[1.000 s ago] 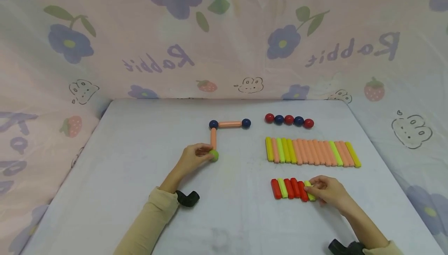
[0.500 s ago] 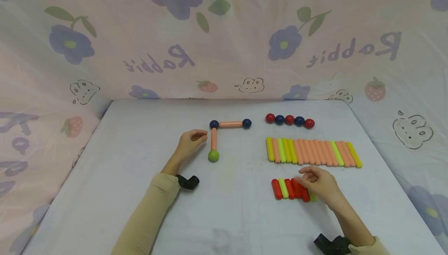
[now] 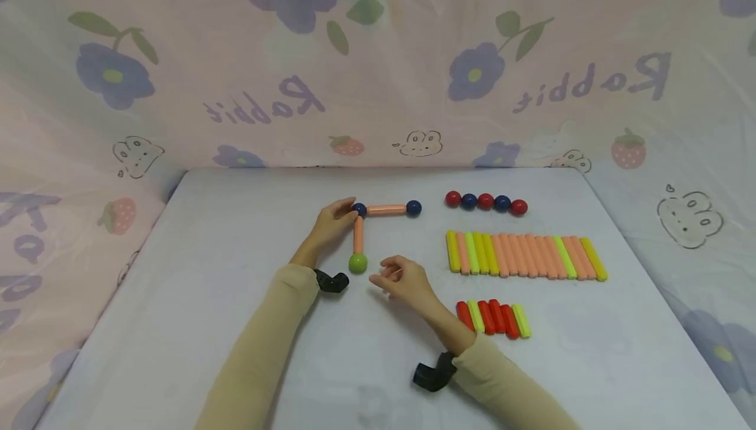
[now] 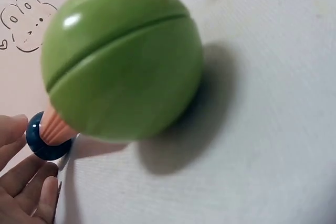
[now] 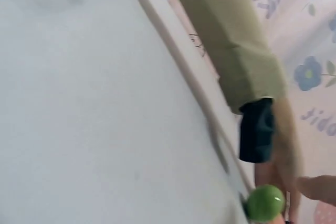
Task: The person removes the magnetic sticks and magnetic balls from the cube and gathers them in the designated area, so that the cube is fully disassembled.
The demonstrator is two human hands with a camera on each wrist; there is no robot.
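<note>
My left hand pinches the dark blue ball at the corner of an L made of sticks and balls. In the left wrist view its fingertips sit on either side of that ball. One pink stick runs right to another blue ball. A second pink stick leads toward me to a green ball, which looms large in the left wrist view. My right hand hovers right of the green ball, fingers loosely bent, nothing held.
Red and blue balls line up at the back right. Below them lies a row of long pink, yellow and lime sticks. Short red and lime sticks lie nearer, partly behind my right forearm. A patterned cloth surrounds the white tabletop.
My left hand let go of the green ball and moved away from me to the corner blue ball. My right hand left the short sticks and swung left toward the green ball.
</note>
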